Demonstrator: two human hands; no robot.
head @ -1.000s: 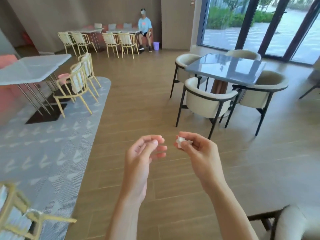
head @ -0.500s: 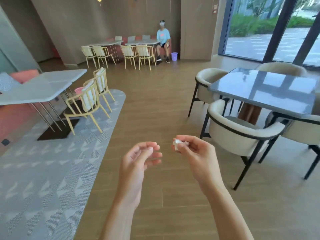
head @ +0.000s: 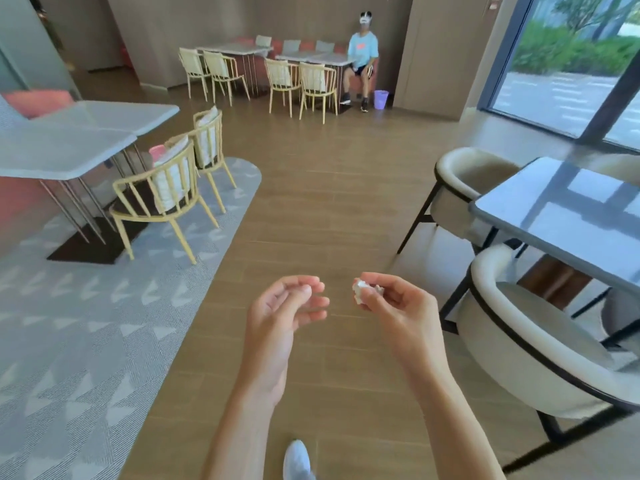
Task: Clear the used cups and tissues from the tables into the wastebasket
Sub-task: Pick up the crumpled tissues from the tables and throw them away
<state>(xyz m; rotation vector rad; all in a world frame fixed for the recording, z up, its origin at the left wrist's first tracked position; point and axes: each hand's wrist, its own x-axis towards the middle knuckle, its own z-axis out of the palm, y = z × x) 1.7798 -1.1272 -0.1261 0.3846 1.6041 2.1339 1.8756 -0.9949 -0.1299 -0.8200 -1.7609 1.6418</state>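
My right hand [head: 398, 306] tight around a white tissue ball [head: 362, 291], left hand [head: 280, 306] loose and empty (purple wastebasket [head: 380, 99] far off).

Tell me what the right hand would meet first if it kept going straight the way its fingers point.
The right hand, pinching a crumpled tissue, points leftward, so it would probably meet the left hand's fingertips first; depth is unclear.

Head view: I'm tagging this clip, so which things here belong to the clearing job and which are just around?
Part of the job:
- crumpled tissue, pinched in the right hand
- purple wastebasket by the far wall
- left hand, holding nothing

Just around:
- yellow chairs
- dark table
- cream armchair
- seated person
- grey rug
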